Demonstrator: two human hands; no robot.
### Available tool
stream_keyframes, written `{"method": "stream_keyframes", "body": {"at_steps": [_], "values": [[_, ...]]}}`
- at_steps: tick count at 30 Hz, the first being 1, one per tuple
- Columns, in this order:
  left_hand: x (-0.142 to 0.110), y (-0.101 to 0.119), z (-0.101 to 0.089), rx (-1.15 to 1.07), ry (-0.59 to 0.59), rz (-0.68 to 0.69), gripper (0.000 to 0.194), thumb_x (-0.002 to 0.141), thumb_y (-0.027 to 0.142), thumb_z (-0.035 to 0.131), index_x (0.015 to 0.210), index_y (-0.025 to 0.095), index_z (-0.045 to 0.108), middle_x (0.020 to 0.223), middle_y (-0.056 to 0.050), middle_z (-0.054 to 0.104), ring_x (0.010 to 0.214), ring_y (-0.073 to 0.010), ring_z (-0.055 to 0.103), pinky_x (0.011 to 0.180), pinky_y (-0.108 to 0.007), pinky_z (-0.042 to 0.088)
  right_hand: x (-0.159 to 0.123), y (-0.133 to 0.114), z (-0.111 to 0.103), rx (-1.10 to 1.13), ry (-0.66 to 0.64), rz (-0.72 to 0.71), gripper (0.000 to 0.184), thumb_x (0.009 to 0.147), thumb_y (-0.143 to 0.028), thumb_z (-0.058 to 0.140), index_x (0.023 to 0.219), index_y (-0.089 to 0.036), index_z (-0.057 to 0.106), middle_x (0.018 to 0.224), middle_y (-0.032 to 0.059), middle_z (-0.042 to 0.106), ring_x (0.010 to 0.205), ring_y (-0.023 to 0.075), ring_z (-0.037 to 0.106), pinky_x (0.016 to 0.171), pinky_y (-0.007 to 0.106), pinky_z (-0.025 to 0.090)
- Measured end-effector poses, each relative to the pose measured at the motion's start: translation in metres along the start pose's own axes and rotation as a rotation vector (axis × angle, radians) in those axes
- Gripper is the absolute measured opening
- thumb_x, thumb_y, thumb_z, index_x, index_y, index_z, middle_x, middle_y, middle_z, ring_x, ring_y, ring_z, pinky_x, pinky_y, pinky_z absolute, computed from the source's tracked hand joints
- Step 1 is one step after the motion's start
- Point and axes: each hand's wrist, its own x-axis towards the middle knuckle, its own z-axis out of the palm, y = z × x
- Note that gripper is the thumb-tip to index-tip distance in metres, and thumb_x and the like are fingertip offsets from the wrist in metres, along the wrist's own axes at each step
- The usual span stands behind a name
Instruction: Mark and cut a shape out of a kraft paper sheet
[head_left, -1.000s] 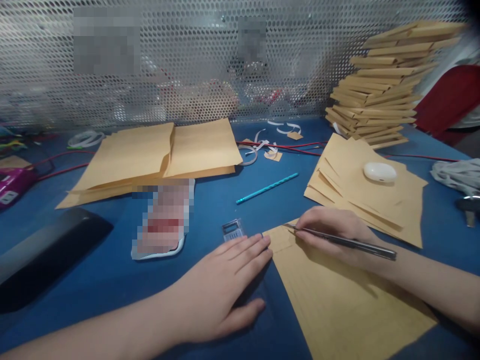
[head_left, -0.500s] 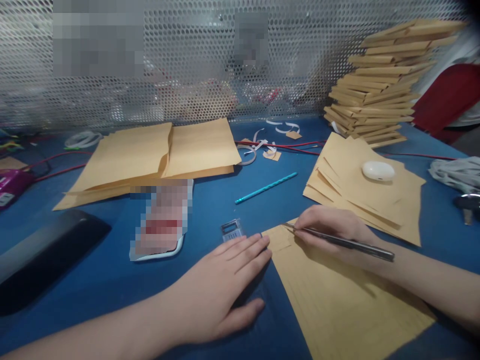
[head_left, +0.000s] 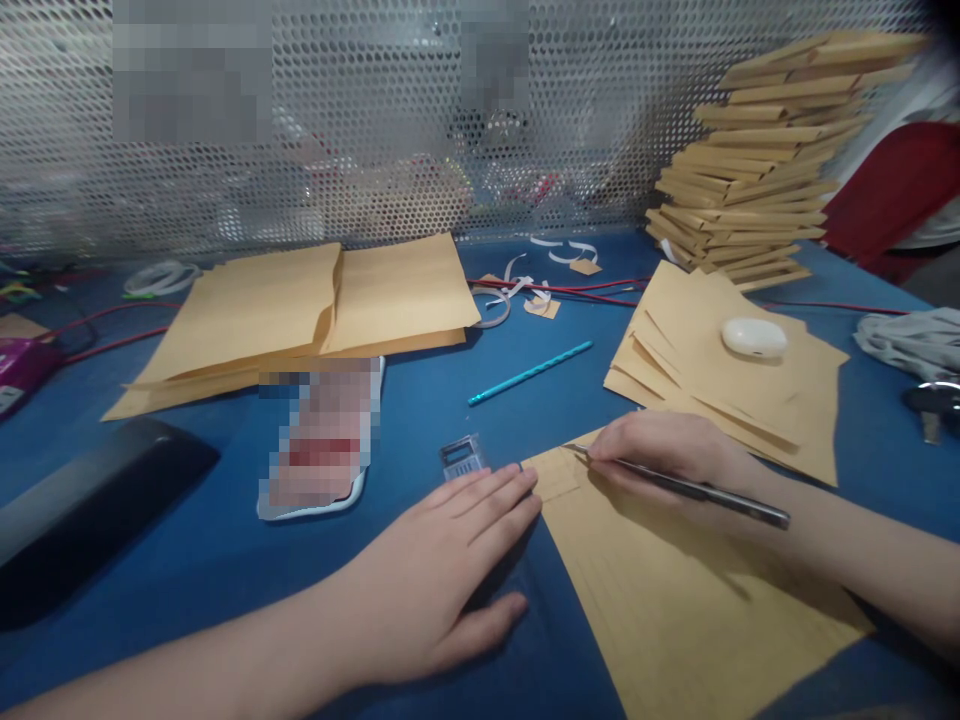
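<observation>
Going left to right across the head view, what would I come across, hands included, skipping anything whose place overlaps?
Purple object at the left edge, phone, left hand lying flat, right hand holding a pen, key near the right edge.

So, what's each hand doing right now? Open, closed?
Left hand: open, palm down, at the edge of a flat tan paper envelope.
Right hand: closed around a slim dark metallic pen, its tip at that envelope.

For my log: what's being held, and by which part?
The right grip holds a dark pen near its tip; the left grip, lying flat, holds nothing visible.
</observation>
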Motion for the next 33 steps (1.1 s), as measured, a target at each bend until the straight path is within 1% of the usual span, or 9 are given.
{"method": "stream_keyframes", "body": {"at_steps": [2, 6, 11, 14, 18, 22, 26, 33], "values": [[0.0, 0.0, 0.0, -0.005, 0.001, 0.0, 0.061, 0.091, 0.037, 0.049, 0.144, 0.011, 0.031, 0.152, -0.013, 0.026, 0.138, -0.028, 0.029, 0.113, -0.045, 0.028, 0.0, -0.002, -0.003, -0.015, -0.035, 0.032, 0.017, 0.09, -0.026, 0.048, 0.086, -0.027, 0.065, 0.079, 0.0029, 0.071, 0.074, 0.0172, 0.066, 0.065, 0.029, 0.052], [-0.001, 0.0, 0.0, -0.024, 0.012, -0.001, 0.061, 0.091, 0.037, 0.049, 0.144, 0.013, 0.031, 0.151, -0.013, 0.027, 0.138, -0.0283, 0.029, 0.113, -0.045, 0.028, 0.002, -0.01, -0.007, -0.025, -0.049, 0.094, 0.02, 0.091, -0.026, 0.046, 0.085, -0.026, 0.066, 0.083, 0.0042, 0.072, 0.077, 0.0184, 0.066, 0.069, 0.03, 0.053], [0.001, 0.0, 0.0, -0.01, 0.001, -0.006, 0.06, 0.091, 0.036, 0.049, 0.144, 0.013, 0.032, 0.151, -0.013, 0.027, 0.138, -0.0278, 0.03, 0.113, -0.045, 0.028, 0.003, -0.012, -0.01, -0.018, -0.084, 0.055, 0.022, 0.09, -0.022, 0.046, 0.081, -0.021, 0.066, 0.08, 0.0056, 0.071, 0.073, 0.0168, 0.065, 0.066, 0.028, 0.051], [0.001, 0.001, -0.001, 0.004, -0.01, -0.006, 0.059, 0.091, 0.036, 0.048, 0.143, 0.013, 0.032, 0.151, -0.013, 0.027, 0.139, -0.0273, 0.029, 0.113, -0.045, 0.028, 0.002, -0.011, -0.011, -0.022, -0.089, 0.048, 0.022, 0.089, -0.021, 0.046, 0.082, -0.019, 0.067, 0.081, 0.0065, 0.07, 0.074, 0.0165, 0.065, 0.067, 0.027, 0.049], [0.0, 0.001, -0.001, 0.02, -0.017, -0.01, 0.059, 0.092, 0.037, 0.047, 0.143, 0.012, 0.032, 0.151, -0.013, 0.027, 0.139, -0.0269, 0.029, 0.113, -0.044, 0.028, 0.002, -0.009, -0.011, -0.018, -0.097, 0.053, 0.021, 0.089, -0.019, 0.046, 0.084, -0.019, 0.067, 0.083, 0.0057, 0.071, 0.076, 0.016, 0.065, 0.068, 0.026, 0.048], [0.0, 0.001, -0.001, -0.013, 0.002, -0.007, 0.058, 0.092, 0.037, 0.047, 0.143, 0.013, 0.033, 0.151, -0.013, 0.028, 0.139, -0.0276, 0.029, 0.113, -0.045, 0.028, 0.002, -0.008, -0.012, -0.004, -0.099, 0.03, 0.019, 0.088, -0.019, 0.048, 0.084, -0.02, 0.066, 0.082, 0.0044, 0.072, 0.073, 0.0154, 0.065, 0.066, 0.026, 0.049], [0.0, 0.001, -0.001, -0.013, 0.003, -0.006, 0.059, 0.092, 0.037, 0.048, 0.143, 0.012, 0.033, 0.151, -0.013, 0.028, 0.138, -0.0282, 0.029, 0.113, -0.045, 0.028, 0.002, -0.009, -0.012, -0.022, -0.074, 0.017, 0.019, 0.087, -0.018, 0.048, 0.083, -0.019, 0.066, 0.081, 0.005, 0.073, 0.072, 0.0152, 0.066, 0.066, 0.025, 0.05], [-0.001, 0.001, 0.0, -0.033, 0.017, -0.003, 0.059, 0.092, 0.036, 0.048, 0.143, 0.013, 0.033, 0.151, -0.013, 0.029, 0.138, -0.0283, 0.03, 0.113, -0.045, 0.027, 0.004, -0.007, -0.012, -0.047, -0.083, -0.011, 0.019, 0.086, -0.016, 0.048, 0.081, -0.019, 0.067, 0.079, 0.0047, 0.074, 0.07, 0.0142, 0.067, 0.064, 0.024, 0.05]]}}
